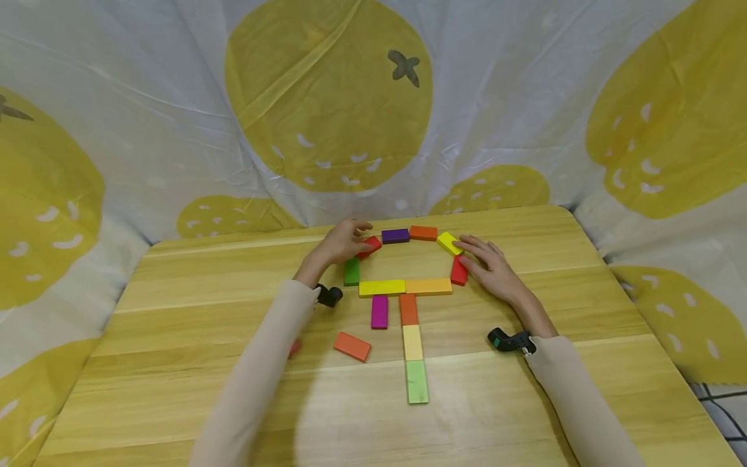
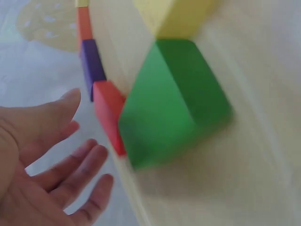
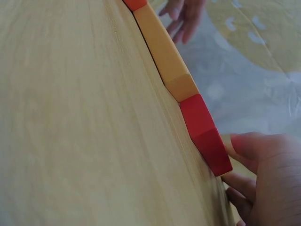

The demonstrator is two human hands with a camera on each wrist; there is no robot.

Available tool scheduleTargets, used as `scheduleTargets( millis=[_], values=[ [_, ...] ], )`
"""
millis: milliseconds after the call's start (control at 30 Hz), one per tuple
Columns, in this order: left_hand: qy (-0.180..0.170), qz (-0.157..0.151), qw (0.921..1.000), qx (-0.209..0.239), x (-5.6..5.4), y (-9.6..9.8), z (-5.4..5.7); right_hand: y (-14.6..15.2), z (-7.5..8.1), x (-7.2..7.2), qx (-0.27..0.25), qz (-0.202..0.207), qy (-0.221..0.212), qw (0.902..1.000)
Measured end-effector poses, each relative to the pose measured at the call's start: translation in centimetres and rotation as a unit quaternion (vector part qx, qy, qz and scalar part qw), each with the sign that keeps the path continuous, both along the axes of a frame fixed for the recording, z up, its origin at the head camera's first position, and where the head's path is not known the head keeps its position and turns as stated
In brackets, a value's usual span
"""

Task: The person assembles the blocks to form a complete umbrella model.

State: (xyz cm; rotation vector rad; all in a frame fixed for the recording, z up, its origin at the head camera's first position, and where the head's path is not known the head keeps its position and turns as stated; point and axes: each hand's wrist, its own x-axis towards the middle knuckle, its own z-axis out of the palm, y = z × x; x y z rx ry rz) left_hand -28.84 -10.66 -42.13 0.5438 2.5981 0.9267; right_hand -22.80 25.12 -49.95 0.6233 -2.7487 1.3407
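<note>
Flat wooden blocks lie on the table in a ring with a straight stem toward me. My left hand [image 1: 340, 242] hovers at the ring's far-left corner by a red block [image 1: 371, 245], above a green block [image 1: 351, 272]. In the left wrist view, its fingers are spread with nothing between them. On the right, my right hand [image 1: 493, 269] reaches with extended fingers to a yellow block [image 1: 448, 243] and another red block [image 1: 459, 270]. The right wrist view has its thumb right at the red block's end. A purple block [image 1: 395, 236] and an orange block [image 1: 423, 233] form the far side.
Long yellow [image 1: 382, 288] and light orange [image 1: 428, 286] blocks form the near side. The stem ends in a light green block [image 1: 417, 382]. A magenta block [image 1: 379, 312] and a coral block [image 1: 352, 347] lie to its left. A patterned curtain [image 1: 327, 97] hangs behind the table.
</note>
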Motion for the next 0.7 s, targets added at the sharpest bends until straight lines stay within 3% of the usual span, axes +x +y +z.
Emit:
scheduleTargets(
  millis=[333,500,700],
  values=[
    [0.034,-0.048,0.9976,-0.038,5.7,-5.2,0.2,0.4,-0.2,-0.2,0.013,0.002,-0.001,0.9999],
    [-0.006,-0.068,0.9968,-0.042,8.8,-6.6,0.9,0.4,0.5,-0.4,0.016,0.005,-0.022,0.9996],
    [-0.043,-0.094,0.9936,-0.047,11.7,-6.9,1.1,0.3,2.0,-1.4,0.047,0.007,-0.087,0.9951]
  ],
)
